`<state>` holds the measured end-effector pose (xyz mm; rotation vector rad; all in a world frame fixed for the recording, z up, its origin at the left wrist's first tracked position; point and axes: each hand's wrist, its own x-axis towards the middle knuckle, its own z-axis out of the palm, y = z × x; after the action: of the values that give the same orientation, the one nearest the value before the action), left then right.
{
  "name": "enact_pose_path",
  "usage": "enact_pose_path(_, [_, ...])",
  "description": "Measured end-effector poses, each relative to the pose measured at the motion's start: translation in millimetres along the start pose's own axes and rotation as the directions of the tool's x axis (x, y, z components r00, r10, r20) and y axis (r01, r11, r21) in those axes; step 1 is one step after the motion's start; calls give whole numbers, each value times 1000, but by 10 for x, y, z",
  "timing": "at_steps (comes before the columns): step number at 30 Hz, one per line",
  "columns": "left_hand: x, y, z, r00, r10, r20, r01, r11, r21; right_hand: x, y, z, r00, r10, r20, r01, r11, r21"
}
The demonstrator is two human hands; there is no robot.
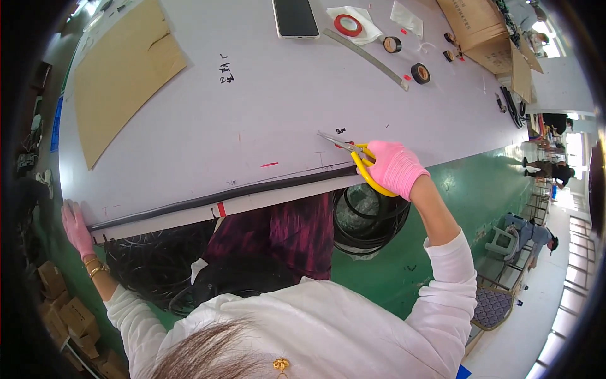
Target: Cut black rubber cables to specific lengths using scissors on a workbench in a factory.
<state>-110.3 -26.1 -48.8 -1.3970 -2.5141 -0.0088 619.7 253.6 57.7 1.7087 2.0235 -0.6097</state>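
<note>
A long black tube (227, 197) lies along the near edge of the white table. My left hand (77, 228), in a pink glove, rests at the table's left corner beside the tube's left end, with its fingers stretched out. In my gloved right hand (396, 169) is a pair of yellow-handled scissors (361, 159). Their metal blades point left over the tabletop and look slightly parted. The tube's right end reaches the scissor handles, and I cannot tell whether my right fingers touch it. Red tape (221, 209) marks the table edge beneath the tube.
Brown cardboard (123, 79) lies far left. A phone (296, 18), a metal ruler (366, 58), a red tape roll (348, 25) and black tape rolls (420, 73) sit at the back. A cardboard box (483, 35) stands far right. Coiled black tubing (369, 221) is below the table edge.
</note>
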Motion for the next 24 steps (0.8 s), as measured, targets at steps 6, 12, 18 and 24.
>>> enact_pose_path(6, [7, 196, -97, 996, -92, 5, 92, 991, -93, 37, 37, -28, 997, -55, 50, 57, 998, -30])
enact_pose_path(12, [6, 134, -101, 999, -30, -10, 30, 999, -41, 59, 6, -43, 996, -36, 76, 37, 999, -12])
enact_pose_path(18, [19, 68, -55, 1000, 1, -11, -1, 1000, -24, 52, 22, -36, 996, -50, 80, 52, 998, -19])
enact_pose_path(24, [-22, -102, 48, 973, 218, -75, -196, 954, 225, 57, -9, -28, 996, 10, 84, -10, 1000, -3])
